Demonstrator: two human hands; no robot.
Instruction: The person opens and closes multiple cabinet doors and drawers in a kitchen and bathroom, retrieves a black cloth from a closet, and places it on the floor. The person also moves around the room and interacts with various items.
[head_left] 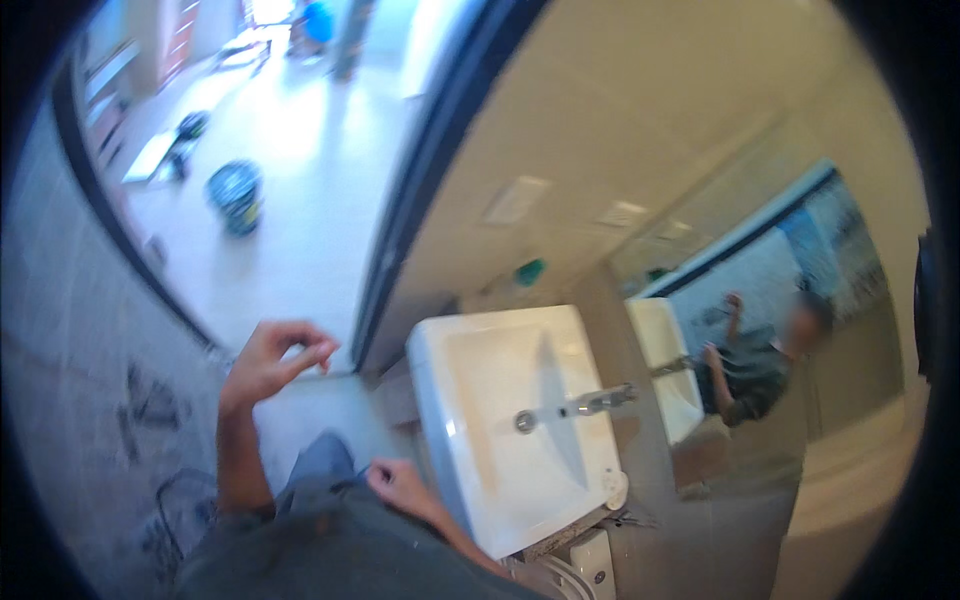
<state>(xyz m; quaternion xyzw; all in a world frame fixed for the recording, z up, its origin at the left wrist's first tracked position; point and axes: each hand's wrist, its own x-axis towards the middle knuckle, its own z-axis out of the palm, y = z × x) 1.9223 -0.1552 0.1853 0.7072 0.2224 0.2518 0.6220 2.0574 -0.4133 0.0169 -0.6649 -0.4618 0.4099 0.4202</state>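
Note:
My left hand (272, 362) is raised in front of a grey tiled wall with its fingers loosely curled and nothing in it. My right hand (393, 484) is lower, fingers closed against my grey shirt (330, 545), just left of the white washbasin (452, 350). A chrome tap (600, 401) reaches over the basin toward the drain (525, 422). Neither hand touches the basin.
A wall mirror (770, 290) beside the basin shows a person in a grey shirt with both arms up. A dark door frame (420, 180) opens onto a bright floor with a blue bucket (235, 196). A small green object (530, 270) sits on the wall past the basin.

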